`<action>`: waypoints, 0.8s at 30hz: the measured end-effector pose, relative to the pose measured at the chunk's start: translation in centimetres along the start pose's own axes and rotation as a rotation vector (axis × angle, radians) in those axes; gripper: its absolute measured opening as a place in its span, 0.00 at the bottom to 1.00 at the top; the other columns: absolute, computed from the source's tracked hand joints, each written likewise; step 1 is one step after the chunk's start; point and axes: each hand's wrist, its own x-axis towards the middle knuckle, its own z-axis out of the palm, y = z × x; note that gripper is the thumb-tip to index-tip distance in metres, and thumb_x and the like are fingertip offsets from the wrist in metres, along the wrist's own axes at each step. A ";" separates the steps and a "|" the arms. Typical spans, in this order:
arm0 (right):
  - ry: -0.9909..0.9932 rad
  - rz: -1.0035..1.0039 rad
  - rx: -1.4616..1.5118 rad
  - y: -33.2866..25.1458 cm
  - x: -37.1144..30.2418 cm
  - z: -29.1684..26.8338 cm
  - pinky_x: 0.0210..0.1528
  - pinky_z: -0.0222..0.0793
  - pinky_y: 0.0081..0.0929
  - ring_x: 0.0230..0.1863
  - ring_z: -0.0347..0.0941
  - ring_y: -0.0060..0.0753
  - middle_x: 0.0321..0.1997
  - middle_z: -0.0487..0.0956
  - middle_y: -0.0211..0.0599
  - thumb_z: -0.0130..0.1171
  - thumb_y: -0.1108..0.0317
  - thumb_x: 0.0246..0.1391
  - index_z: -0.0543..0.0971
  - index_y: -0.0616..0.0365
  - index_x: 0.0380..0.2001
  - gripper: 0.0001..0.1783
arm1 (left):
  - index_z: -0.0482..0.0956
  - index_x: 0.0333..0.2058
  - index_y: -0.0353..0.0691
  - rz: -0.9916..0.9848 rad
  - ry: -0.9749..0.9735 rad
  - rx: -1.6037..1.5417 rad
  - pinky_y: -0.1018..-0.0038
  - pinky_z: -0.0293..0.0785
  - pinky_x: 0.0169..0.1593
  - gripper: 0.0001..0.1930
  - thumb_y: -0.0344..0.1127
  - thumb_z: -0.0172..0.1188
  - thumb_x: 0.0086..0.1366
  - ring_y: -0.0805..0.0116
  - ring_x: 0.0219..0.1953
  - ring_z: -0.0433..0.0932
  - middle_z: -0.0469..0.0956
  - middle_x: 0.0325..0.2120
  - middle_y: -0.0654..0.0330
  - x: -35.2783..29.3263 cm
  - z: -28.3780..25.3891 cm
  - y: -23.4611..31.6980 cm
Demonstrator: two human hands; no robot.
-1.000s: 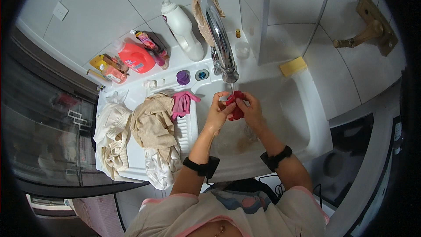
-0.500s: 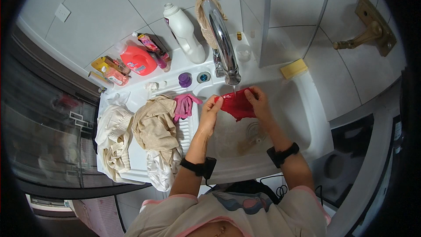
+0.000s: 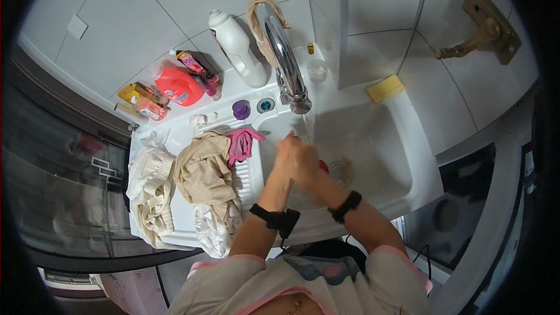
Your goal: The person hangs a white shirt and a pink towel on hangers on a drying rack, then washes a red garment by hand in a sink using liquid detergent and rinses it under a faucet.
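Over the sink (image 3: pixel 402 140), my left hand (image 3: pixel 284 154) and my right hand (image 3: pixel 306 162) are pressed together, right over left, just below the running faucet (image 3: pixel 283 52). Both are closed and somewhat smeared by motion. A piece of red cloth (image 3: pixel 323 166) is bunched in them; only a small bit peeks out beside the right hand, and the fingers hide the rest. A thin stream of water falls close by the hands. Below them, the round drain (image 3: pixel 341 172) shows at the bottom of the basin.
Left of the basin, the ribbed board carries a pink cloth (image 3: pixel 240 144), a beige garment (image 3: pixel 204 166) and white clothes (image 3: pixel 149 169). Behind stand a purple cap (image 3: pixel 241 109), a white bottle (image 3: pixel 236 46) and a red detergent bottle (image 3: pixel 179 86). A yellow sponge (image 3: pixel 385 88) lies on the right rim.
My hands, which held the red cloth stretched between them under the faucet, have come together and bunched it up. My right hand has moved left and down. The view has shifted slightly.
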 end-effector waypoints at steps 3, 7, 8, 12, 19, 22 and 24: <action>0.034 0.241 -0.013 0.2 1.9 -0.6 0.26 0.64 0.40 0.22 0.69 0.50 0.18 0.72 0.45 0.45 0.63 0.48 0.70 0.57 0.21 0.10 | 0.69 0.37 0.41 0.109 0.711 0.257 0.66 0.69 0.40 0.18 0.50 0.45 0.58 0.64 0.35 0.71 0.72 0.33 0.60 1.1 4.5 -3.2; 0.156 0.130 0.021 -2.1 0.4 0.2 0.26 0.63 0.41 0.22 0.69 0.50 0.15 0.71 0.47 0.44 0.63 0.48 0.69 0.57 0.17 0.12 | 0.69 0.38 0.40 0.113 0.698 0.375 0.67 0.70 0.40 0.18 0.49 0.44 0.59 0.65 0.36 0.72 0.73 0.34 0.59 0.1 4.4 -1.5; 0.148 0.129 0.024 -3.0 -0.6 0.5 0.26 0.63 0.41 0.22 0.69 0.50 0.15 0.71 0.47 0.44 0.63 0.48 0.69 0.57 0.17 0.12 | 0.69 0.38 0.40 0.119 0.704 0.370 0.67 0.70 0.40 0.18 0.49 0.44 0.59 0.65 0.36 0.72 0.73 0.34 0.59 -0.2 4.5 -1.4; -0.164 -0.034 -0.390 -0.6 -0.5 1.3 0.23 0.62 0.40 0.22 0.68 0.51 0.16 0.70 0.48 0.43 0.59 0.49 0.70 0.62 0.20 0.16 | 0.68 0.38 0.38 0.037 0.707 0.396 0.74 0.70 0.35 0.14 0.41 0.43 0.60 0.69 0.33 0.71 0.72 0.33 0.59 0.5 5.6 -1.3; -0.090 0.510 0.436 0.8 2.7 -3.4 0.20 0.57 0.31 0.14 0.65 0.37 0.11 0.67 0.43 0.46 0.56 0.50 0.70 0.62 0.13 0.21 | 0.67 0.36 0.42 0.023 0.692 1.029 0.86 0.62 0.26 0.09 0.38 0.41 0.63 0.83 0.25 0.64 0.69 0.25 0.68 -0.4 7.4 -0.9; -0.145 0.551 0.830 1.4 2.4 -3.1 0.20 0.58 0.25 0.17 0.64 0.25 0.14 0.69 0.33 0.50 0.58 0.48 0.70 0.62 0.15 0.18 | 0.68 0.31 0.43 0.052 0.562 1.380 0.87 0.59 0.24 0.09 0.40 0.42 0.63 0.84 0.23 0.62 0.67 0.21 0.70 -0.3 7.6 -1.1; -0.190 0.481 0.895 1.7 2.2 -3.7 0.21 0.58 0.22 0.20 0.64 0.21 0.16 0.69 0.29 0.53 0.59 0.47 0.70 0.61 0.17 0.16 | 0.68 0.29 0.42 0.069 0.589 1.430 0.87 0.59 0.24 0.10 0.40 0.42 0.63 0.85 0.22 0.61 0.66 0.20 0.71 -0.6 6.4 0.0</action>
